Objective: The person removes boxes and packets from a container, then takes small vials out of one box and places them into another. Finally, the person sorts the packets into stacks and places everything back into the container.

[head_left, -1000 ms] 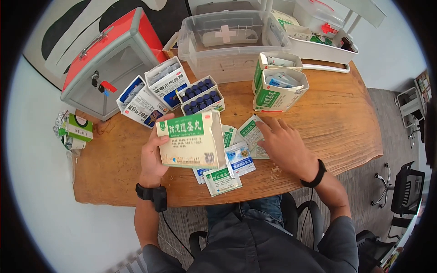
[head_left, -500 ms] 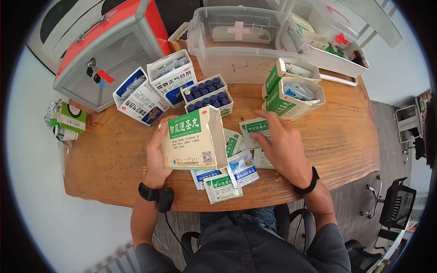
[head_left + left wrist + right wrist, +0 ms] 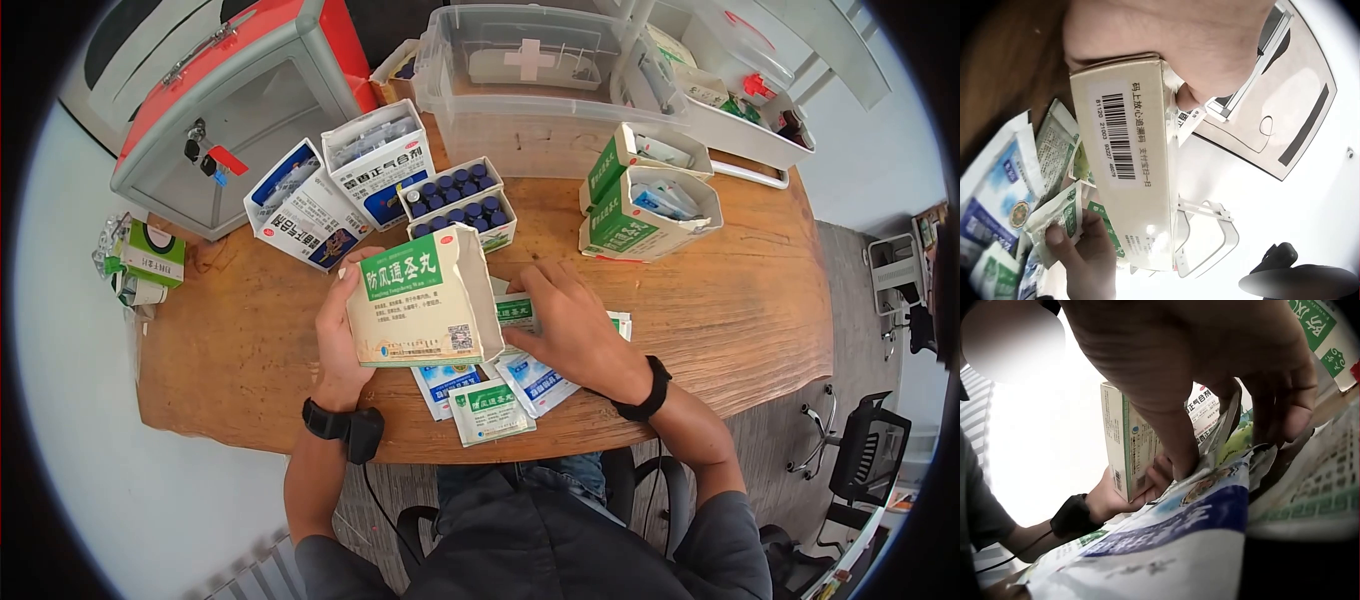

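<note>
My left hand [image 3: 338, 335] grips a cream and green medicine box [image 3: 415, 310] above the table, its torn open end facing right. The left wrist view shows a barcode on the box's narrow side. Between thumb and fingers my right hand [image 3: 585, 335] pinches a green-and-white sachet [image 3: 1060, 220], close to that open end. Beneath the hands lie more sachets: a green-and-white one [image 3: 492, 412] near the front edge, and blue-and-white ones [image 3: 540, 382] beside it. In the right wrist view a blue-and-white sachet [image 3: 1166, 544] fills the foreground.
Two green-and-cream boxes [image 3: 640, 228] filled with sachets stand at the right. Behind the left hand are white-and-blue boxes [image 3: 375, 165] and a carton of dark-capped vials [image 3: 457, 205]. A red-and-grey cabinet [image 3: 250, 120] and a clear plastic bin [image 3: 550, 130] stand at the back.
My right hand has moved left toward the held box and now pinches a sachet that lay further right. The left hand keeps hold of the box, nearly in place.
</note>
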Available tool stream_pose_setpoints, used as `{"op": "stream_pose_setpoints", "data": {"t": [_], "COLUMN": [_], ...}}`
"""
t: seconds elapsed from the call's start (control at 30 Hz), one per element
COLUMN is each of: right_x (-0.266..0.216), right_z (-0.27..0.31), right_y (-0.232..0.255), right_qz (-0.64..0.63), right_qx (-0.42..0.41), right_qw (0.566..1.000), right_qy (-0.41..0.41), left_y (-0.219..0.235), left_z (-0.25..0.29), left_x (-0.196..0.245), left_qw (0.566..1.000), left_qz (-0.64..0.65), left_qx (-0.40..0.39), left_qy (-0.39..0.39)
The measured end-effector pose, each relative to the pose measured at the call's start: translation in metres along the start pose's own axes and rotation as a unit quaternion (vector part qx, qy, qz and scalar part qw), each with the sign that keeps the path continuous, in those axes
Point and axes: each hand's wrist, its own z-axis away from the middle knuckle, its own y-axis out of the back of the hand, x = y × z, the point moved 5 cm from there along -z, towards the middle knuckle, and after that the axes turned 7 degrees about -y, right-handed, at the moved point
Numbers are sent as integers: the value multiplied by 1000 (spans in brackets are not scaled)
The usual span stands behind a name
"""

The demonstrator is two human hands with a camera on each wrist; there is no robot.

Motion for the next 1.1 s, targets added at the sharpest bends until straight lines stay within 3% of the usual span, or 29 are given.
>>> {"op": "stream_pose_setpoints", "data": {"t": [0.13, 0.2, 0.3, 0.57, 0.63, 0.67, 0.73, 0.97, 1.03, 1.07, 1.1], "right_x": [8, 18, 20, 27, 25, 24, 26, 19, 15, 17, 20], "right_z": [-3, -7, -2, 8, 14, 15, 18, 17, 19, 19, 19], "right_y": [5, 12, 30, 48, 51, 49, 48, 41, 48, 44, 39], "right_qz": [-41, -77, -116, -142, -243, -244, -361, -337, -431, -379, -378], "right_qx": [0, -27, 39, 88, 166, 166, 204, 180, 213, 178, 176], "right_qw": [999, 992, 992, 985, 954, 954, 910, 924, 876, 905, 906], "right_qy": [-11, -94, -40, -46, -50, -51, -32, -22, -49, -77, -76], "left_y": [-5, -7, -6, -6, -7, -11, -12, -19, -21, -20, -20], "left_z": [1, 1, 1, 2, 3, 4, 6, 14, 15, 15, 15], "left_x": [-2, -2, -1, -2, -2, 1, 2, 5, 4, 2, 2], "left_qw": [1000, 1000, 1000, 1000, 1000, 999, 997, 983, 981, 980, 978], "left_qz": [7, 16, 18, 3, -5, -27, -50, -137, -142, -147, -153], "left_qx": [-8, -23, -7, 3, 10, 13, 16, -3, 5, 6, 6], "left_qy": [0, 0, 5, -15, -27, -43, -60, -120, -133, -136, -139]}}
